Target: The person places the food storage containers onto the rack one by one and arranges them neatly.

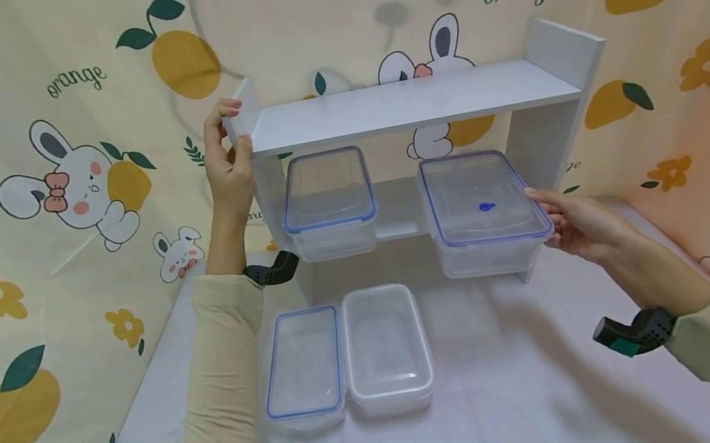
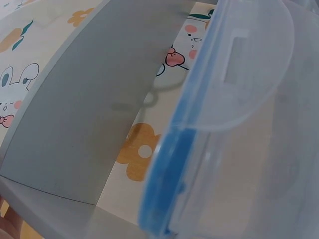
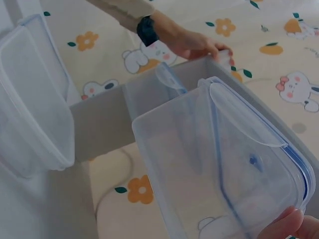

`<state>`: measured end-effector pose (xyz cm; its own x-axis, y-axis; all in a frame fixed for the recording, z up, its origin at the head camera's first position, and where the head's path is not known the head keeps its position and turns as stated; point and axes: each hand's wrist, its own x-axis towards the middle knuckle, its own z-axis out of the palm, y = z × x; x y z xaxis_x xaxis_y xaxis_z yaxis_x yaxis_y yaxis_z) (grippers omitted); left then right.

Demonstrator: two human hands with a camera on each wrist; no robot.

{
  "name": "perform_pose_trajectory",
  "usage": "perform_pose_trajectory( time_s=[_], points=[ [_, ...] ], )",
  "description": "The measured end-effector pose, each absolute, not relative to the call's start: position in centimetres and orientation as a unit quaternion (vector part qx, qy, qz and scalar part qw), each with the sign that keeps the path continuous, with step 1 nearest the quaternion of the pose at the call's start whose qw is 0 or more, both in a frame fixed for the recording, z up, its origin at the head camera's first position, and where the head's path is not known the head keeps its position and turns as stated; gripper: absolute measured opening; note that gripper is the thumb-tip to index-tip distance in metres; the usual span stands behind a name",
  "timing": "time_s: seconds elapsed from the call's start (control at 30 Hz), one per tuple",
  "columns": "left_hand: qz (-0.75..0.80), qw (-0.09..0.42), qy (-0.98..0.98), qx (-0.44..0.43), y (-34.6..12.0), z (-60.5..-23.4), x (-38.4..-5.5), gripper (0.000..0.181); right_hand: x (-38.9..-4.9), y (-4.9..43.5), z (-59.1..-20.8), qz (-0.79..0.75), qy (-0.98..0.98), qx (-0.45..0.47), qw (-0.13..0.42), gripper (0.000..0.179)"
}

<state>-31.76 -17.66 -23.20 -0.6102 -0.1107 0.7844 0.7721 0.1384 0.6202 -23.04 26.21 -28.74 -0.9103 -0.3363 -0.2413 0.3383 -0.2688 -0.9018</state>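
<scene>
My left hand (image 1: 229, 165) grips the upper left side panel of a white two-tier shelf (image 1: 413, 103). At the shelf's right side my right hand (image 1: 588, 227) pinches the right edge of a clear food container (image 1: 490, 256) with a blue-trimmed lid and a small blue valve. In the right wrist view the thumb (image 3: 283, 226) presses on this container's corner. A smaller lidded container (image 1: 327, 188) sits at the left of the lower shelf, jutting out over its front edge; its blue seal and clear latch flap show close up in the left wrist view.
On the white table (image 1: 519, 394) in front of the shelf stand two more clear containers: one with a blue-rimmed lid (image 1: 302, 363), and beside it one without blue trim (image 1: 388, 344). A patterned cloth (image 1: 302, 26) hangs behind the shelf and along both sides.
</scene>
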Motion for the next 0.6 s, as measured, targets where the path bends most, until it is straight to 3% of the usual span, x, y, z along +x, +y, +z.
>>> perform_pose_trajectory(
  time_s=[0.6],
  points=[
    [-0.611, 0.357, -0.663, -0.245, -17.6, -23.1, -31.5, 0.03, -24.2, 26.2, -28.8, -0.801, 0.563, 0.016, 0.204, 0.023]
  ],
)
